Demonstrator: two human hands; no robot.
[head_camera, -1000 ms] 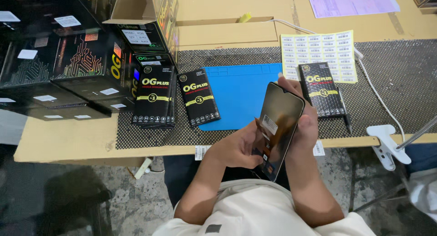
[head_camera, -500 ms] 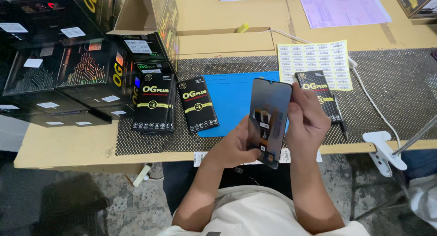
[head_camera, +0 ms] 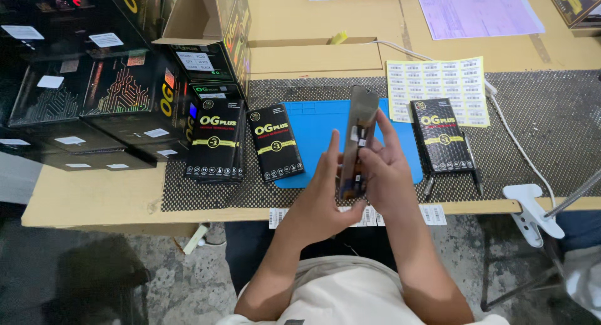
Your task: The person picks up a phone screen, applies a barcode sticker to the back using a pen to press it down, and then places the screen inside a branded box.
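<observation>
So, far left of the worktop (head_camera: pixel 94 196), big black cartons (head_camera: pixel 94 93) were stacked up, with an opened cardboard box (head_camera: pixel 206 18) beside them. Next over, on the perforated mat (head_camera: pixel 551 131), a small pile of slim black retail boxes (head_camera: pixel 216 140) was laid flat, then a single black box (head_camera: pixel 275 143) half on the blue silicone mat (head_camera: pixel 313 128).

In the middle, a phone display panel (head_camera: pixel 358 134) was held up above the blue mat, turned nearly edge-on to the camera, so little of its face could be made out. It was pinched from the left by the left hand (head_camera: pixel 322 200), fingers curled round its lower edge, and steadied from the right by the right hand (head_camera: pixel 382 175), fingers closed on the lower half with one stretched up along the side.

A panel like that would probably be light, stiff, slick and easily cracked, so it's best gripped by the long edges, not the glass face or any ribbon cable at the bottom.

To the right, another black box (head_camera: pixel 443 136) was laid, a yellow sheet of barcode labels (head_camera: pixel 438 81) behind it, and a white cable (head_camera: pixel 519 149) was trailed to a white clamp (head_camera: pixel 529 206).
</observation>
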